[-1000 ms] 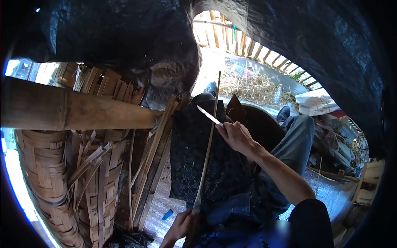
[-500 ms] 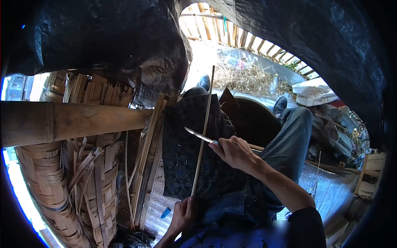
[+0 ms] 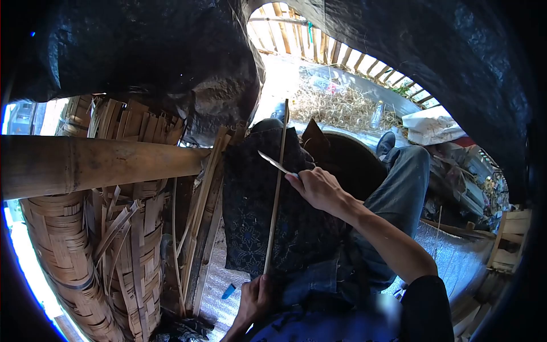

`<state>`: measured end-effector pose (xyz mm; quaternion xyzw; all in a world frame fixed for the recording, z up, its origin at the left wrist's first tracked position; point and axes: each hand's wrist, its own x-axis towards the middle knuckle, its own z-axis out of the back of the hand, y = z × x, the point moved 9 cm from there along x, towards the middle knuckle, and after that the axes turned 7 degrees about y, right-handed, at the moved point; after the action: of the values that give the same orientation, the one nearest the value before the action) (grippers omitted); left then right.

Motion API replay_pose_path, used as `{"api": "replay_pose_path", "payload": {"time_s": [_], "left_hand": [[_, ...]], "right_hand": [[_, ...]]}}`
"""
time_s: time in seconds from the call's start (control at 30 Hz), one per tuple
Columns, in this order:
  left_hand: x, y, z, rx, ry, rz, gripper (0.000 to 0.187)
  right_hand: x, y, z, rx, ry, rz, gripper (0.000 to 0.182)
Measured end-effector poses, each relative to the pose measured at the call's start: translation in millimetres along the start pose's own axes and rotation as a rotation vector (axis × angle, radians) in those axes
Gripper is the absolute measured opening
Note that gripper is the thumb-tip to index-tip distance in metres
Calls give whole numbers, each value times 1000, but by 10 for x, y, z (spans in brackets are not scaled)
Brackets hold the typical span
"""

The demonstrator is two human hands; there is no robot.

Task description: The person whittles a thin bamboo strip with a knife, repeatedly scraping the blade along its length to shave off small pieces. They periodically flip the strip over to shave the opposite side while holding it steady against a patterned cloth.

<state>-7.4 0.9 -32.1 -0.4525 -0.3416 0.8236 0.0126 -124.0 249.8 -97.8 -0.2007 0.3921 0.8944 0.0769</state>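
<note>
My right hand is closed round the handle of a knife, its blade pointing up and to the left. The blade crosses a long thin bamboo strip at about its middle. At the strip's lower end, close to my body, my left hand pinches it between closed fingers. From there the strip runs up and away over a dark patterned cloth spread on my thigh. A small blue object lies on the floor just left of my left hand.
A thick bamboo pole juts in from the left, above rolls of woven bamboo. Split bamboo pieces lean beside my leg. Dark sheeting hangs overhead. Beyond my feet lie straw shavings and a clear bottle.
My right hand and the knife have shifted slightly up the strip, away from my body. The strip's far end has swung a little left and lower. My left hand keeps its hold.
</note>
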Motion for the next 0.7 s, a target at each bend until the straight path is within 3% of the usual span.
{"api": "replay_pose_path", "payload": {"time_s": [0.07,0.5,0.7], "left_hand": [[-50,110,-13,-38,-5,12,37],[-228,180,-1,-118,8,62,39],[-518,319,-12,-227,74,139,41]], "right_hand": [[58,-11,22,-14,-98,46,59],[124,-7,12,-60,-50,71,59],[422,-102,184,-81,-218,106,50]]}}
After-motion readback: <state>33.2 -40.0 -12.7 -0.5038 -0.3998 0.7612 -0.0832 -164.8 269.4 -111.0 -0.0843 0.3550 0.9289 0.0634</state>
